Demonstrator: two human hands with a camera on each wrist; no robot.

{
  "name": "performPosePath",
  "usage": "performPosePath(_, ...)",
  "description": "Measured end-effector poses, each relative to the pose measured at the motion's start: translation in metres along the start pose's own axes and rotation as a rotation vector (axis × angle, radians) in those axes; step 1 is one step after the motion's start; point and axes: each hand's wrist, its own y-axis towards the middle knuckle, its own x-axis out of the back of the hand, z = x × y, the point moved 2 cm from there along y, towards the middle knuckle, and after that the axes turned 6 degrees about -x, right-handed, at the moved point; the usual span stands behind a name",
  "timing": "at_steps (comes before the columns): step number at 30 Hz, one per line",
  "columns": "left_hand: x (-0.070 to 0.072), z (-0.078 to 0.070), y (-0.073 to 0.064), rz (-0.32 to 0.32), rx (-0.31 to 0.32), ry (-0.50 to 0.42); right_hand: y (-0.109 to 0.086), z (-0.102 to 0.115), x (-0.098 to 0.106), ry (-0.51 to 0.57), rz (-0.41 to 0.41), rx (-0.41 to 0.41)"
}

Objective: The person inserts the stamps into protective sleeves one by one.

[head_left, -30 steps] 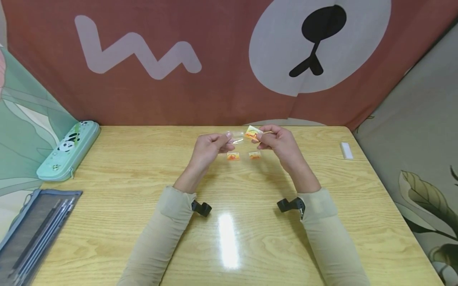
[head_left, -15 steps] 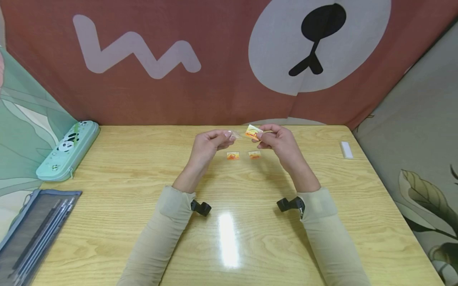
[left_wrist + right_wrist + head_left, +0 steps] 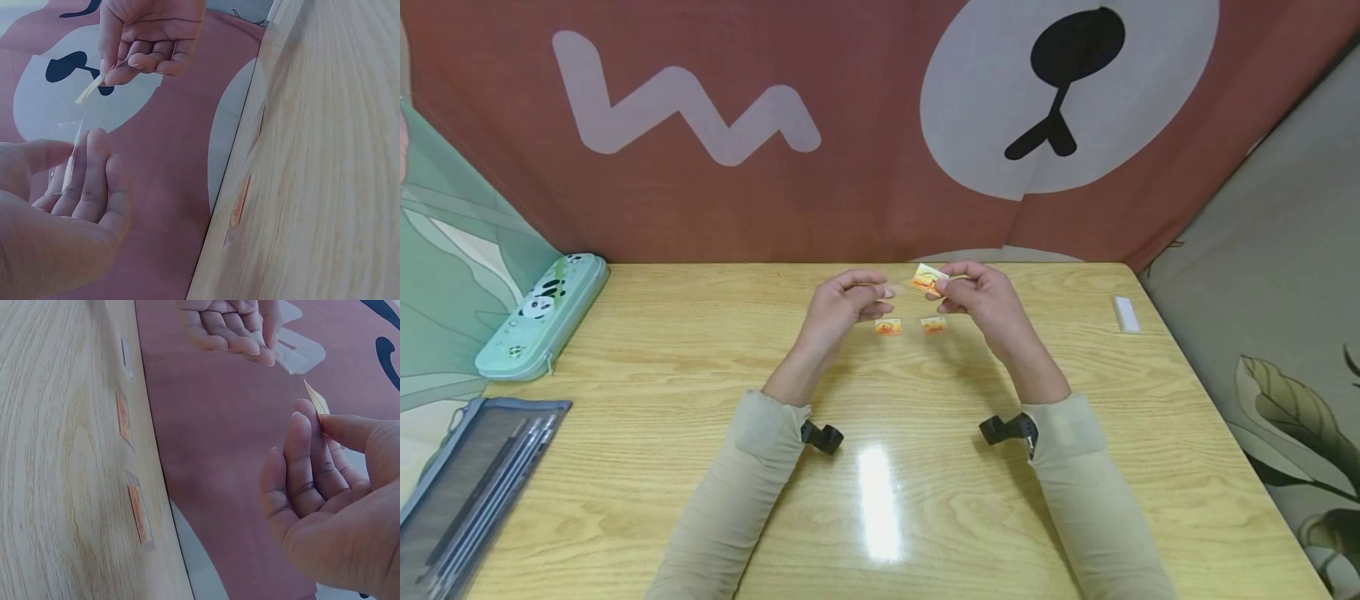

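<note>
My left hand [image 3: 850,300] pinches a small clear plastic sleeve [image 3: 75,153] between thumb and fingers. In the head view the sleeve is nearly edge-on and hard to see. Opposite it, my right hand [image 3: 981,292] pinches a small yellow-and-orange printed card [image 3: 928,278] by one corner, thumb on top. A short gap separates card and sleeve. Both are held up above the far part of the table. Below the hands lie two more small orange printed cards, one left [image 3: 888,327] and one right [image 3: 934,325]; clear plastic borders show around them in the right wrist view.
The wooden table [image 3: 700,467] ends at a red cloth backdrop [image 3: 850,208]. On the left are a mint panda pencil case [image 3: 542,317] and a mesh pouch [image 3: 482,492] with pencils. A white eraser [image 3: 1126,315] lies far right. A pale flat strip [image 3: 127,356] shows near the table edge.
The clear sleeve in my left hand has turned from flat to nearly edge-on. My right hand keeps its pinch on the card and shifts very slightly left.
</note>
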Motion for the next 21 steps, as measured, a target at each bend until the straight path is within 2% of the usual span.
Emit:
performPosePath(9,-0.0018,0.0024,0.001,0.026,0.018,-0.038,0.0004,-0.0022,-0.0002,-0.031,0.007,-0.014)
performPosePath(21,-0.0016,0.004,0.0018,0.01,0.031,-0.025,0.0,-0.0019,-0.0022,-0.012,-0.006,0.007)
